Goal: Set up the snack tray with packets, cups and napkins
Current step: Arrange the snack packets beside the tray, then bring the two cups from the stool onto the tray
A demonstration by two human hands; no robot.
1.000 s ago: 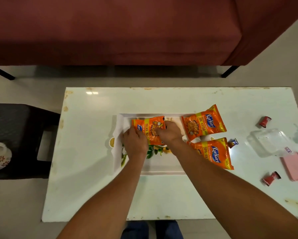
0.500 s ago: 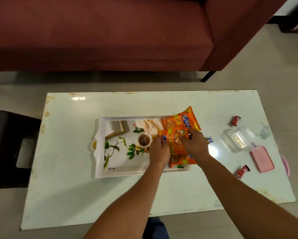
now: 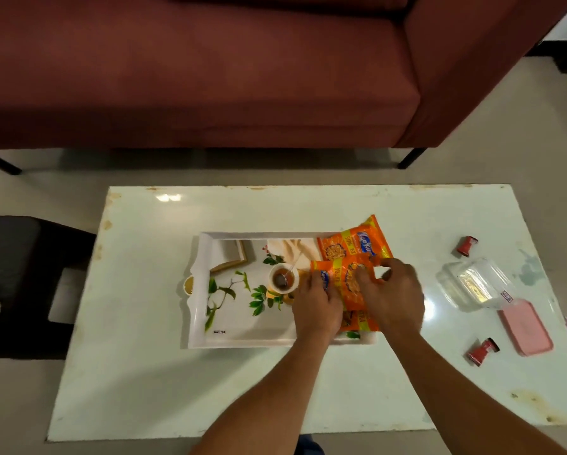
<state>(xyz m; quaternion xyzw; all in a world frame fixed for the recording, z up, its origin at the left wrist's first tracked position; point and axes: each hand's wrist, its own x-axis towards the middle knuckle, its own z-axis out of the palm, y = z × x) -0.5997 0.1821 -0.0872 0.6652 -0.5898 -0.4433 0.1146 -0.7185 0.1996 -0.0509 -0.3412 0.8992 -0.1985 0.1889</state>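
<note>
seat top packet (image 3: 347, 280) | pinched at edges by left grip (image 3: 315, 305) and right grip (image 3: 392, 298) | lower flat onto tray's (image 3: 242, 342) right end, keep inside rim

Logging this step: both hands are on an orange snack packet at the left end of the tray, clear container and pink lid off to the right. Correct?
No. The head view shows the left hand and right hand on the orange snack packet at the right end of the tray, not the left. The clear container and pink lid are to the right.
</note>
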